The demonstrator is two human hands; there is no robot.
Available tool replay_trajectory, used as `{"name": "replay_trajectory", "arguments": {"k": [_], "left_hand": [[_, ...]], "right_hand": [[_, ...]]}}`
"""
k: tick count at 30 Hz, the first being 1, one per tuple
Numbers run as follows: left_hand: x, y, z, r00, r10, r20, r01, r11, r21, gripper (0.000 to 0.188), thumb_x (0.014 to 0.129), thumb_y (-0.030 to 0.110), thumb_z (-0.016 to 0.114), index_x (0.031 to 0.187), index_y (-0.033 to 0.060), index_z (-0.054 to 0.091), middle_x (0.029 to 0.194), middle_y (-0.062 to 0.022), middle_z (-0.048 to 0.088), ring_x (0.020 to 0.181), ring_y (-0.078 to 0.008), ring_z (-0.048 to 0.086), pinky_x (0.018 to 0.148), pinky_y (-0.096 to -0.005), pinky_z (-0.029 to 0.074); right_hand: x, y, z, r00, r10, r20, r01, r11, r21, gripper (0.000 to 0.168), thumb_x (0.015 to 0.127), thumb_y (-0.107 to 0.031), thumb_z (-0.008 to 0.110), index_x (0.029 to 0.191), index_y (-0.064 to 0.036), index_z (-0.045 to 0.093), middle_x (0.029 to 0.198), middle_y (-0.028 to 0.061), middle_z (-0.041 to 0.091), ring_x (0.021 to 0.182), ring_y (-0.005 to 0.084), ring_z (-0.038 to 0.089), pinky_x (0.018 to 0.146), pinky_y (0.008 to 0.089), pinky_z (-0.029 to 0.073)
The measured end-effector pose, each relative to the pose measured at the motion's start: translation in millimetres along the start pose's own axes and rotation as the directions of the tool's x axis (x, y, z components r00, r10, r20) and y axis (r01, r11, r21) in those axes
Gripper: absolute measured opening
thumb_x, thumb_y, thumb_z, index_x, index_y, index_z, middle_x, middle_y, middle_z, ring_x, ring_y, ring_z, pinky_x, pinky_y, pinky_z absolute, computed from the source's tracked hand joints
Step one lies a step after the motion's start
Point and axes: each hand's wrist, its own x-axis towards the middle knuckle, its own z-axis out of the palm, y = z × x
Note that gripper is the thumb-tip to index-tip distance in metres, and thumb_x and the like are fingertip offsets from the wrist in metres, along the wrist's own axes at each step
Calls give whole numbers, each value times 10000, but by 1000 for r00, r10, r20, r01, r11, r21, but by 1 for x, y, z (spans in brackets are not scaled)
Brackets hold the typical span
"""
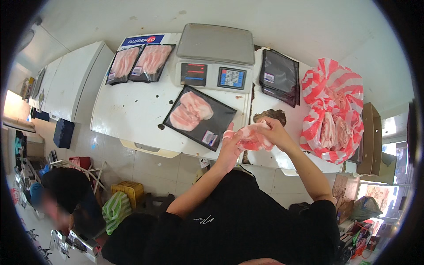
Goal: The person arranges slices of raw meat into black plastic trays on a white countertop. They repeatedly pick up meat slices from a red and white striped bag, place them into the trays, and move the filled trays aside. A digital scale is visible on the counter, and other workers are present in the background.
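Note:
Between my two hands is a floppy slice of raw, fatty meat [254, 137]. My left hand [229, 149] grips its left side, and my right hand [276, 132] pinches its upper right edge. Just left of my left hand, a black-backed plastic pouch [220, 121] lies tilted on the white freezer lid, with several meat slices [190, 111] on its upper left part. To the right, a red-and-white striped plastic bag [352, 86] stands open, holding more sliced meat [334, 131].
A digital scale [215, 44] with a bare metal plate stands behind the pouch. Two filled meat packs [150, 59] lie at the back left. Stacked black pouches [280, 74] lie right of the scale. A cardboard box [370, 139] is at the far right; another person [69, 192] is at lower left.

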Motion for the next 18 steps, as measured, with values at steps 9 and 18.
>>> {"name": "replay_trajectory", "arguments": {"k": [9,18], "left_hand": [[-6,45,-29,966,211,148,-256,709,657,472,1001,-8,584,1473,-6,570,1395,-156,607,1274,-208,596,1064,-333,489],[33,67,-43,924,184,335,-351,57,935,522,891,-40,541,1403,8,628,1367,-206,594,1154,-381,648,964,-419,542]], "right_hand": [[-26,-30,38,999,40,15,-42,992,122,430,1000,-392,675,1246,-41,699,1052,91,742,875,218,702,824,393,572],[7,66,144,989,-64,136,-145,-179,973,694,1079,-607,434,1576,-123,454,1514,131,578,1344,334,571,1142,523,454]]}}
